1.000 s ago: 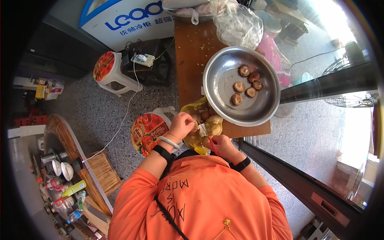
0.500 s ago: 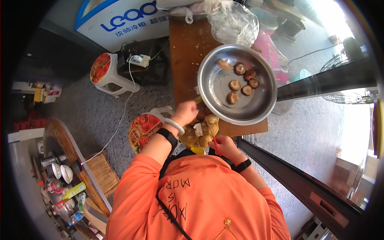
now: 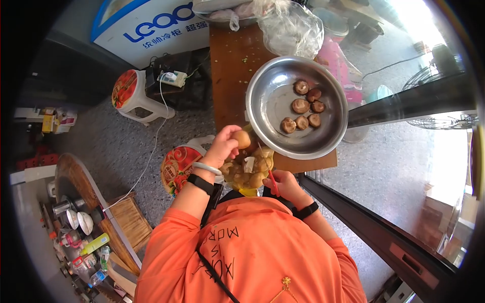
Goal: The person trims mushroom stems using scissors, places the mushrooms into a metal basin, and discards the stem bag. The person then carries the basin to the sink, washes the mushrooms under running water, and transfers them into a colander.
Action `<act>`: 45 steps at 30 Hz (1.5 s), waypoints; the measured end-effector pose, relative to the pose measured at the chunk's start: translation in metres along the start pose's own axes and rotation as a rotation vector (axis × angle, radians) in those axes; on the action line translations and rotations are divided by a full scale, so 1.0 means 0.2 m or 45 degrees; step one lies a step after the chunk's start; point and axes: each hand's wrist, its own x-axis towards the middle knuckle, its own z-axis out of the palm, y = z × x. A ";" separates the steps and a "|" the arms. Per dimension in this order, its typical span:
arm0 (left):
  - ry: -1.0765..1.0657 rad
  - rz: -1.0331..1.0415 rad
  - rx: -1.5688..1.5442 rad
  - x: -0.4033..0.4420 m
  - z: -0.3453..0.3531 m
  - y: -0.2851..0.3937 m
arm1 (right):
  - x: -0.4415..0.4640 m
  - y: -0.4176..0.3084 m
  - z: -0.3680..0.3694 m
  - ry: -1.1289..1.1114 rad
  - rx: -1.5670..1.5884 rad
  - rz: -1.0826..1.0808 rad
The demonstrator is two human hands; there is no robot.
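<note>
My left hand (image 3: 221,147) pinches a round tan mushroom (image 3: 241,140) by the bowl's lower left rim. Below it, a yellowish bag (image 3: 255,180) full of mushrooms rests at my lap, with a pale scrap on top. At the bag's right side, my right hand (image 3: 287,188) is closed around red-handled scissors (image 3: 273,183); their blades point up along the bag. A wide steel bowl (image 3: 265,121) stands on the wooden table, and several brown mushrooms (image 3: 300,106) lie inside it.
The brown table (image 3: 227,76) also carries a clear plastic bag (image 3: 290,28) behind the bowl. Stools with red-patterned seats (image 3: 125,88) stand to the left, near a white cable and power strip (image 3: 173,78). A dark-framed glass panel (image 3: 374,227) runs along the right.
A pale blurred piece at the bowl's upper left is gone, and the mushrooms inside lie differently, with one more among them. My left hand has moved slightly left and now shows a mushroom.
</note>
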 end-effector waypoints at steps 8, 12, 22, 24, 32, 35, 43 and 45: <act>-0.109 -0.053 -0.855 -0.12 -0.05 -0.09 | 0.02 -0.02 0.05 -0.096 -0.082 -0.095; -0.197 -0.121 -0.840 -0.16 -0.04 -0.10 | 0.00 -0.12 0.08 -0.086 -0.295 -0.075; -0.213 -0.229 -0.733 -0.18 -0.07 -0.14 | 0.03 -0.13 0.16 -0.021 -0.396 -0.120; -0.161 -0.263 -0.682 -0.18 -0.08 -0.15 | 0.06 -0.07 0.17 0.006 -0.415 -0.171; -0.113 -0.242 -0.528 -0.13 -0.04 -0.04 | 0.03 -0.06 0.12 -0.054 -0.360 -0.190; -0.260 -0.021 -0.601 -0.16 0.13 0.28 | -0.01 -0.04 0.09 -0.035 -0.282 -0.061; 0.126 -0.178 0.987 0.18 0.14 -0.12 | -0.03 0.02 0.03 0.036 -0.085 0.070; 0.264 -0.013 1.148 0.25 0.15 -0.34 | -0.06 -0.02 0.02 0.043 -0.023 0.142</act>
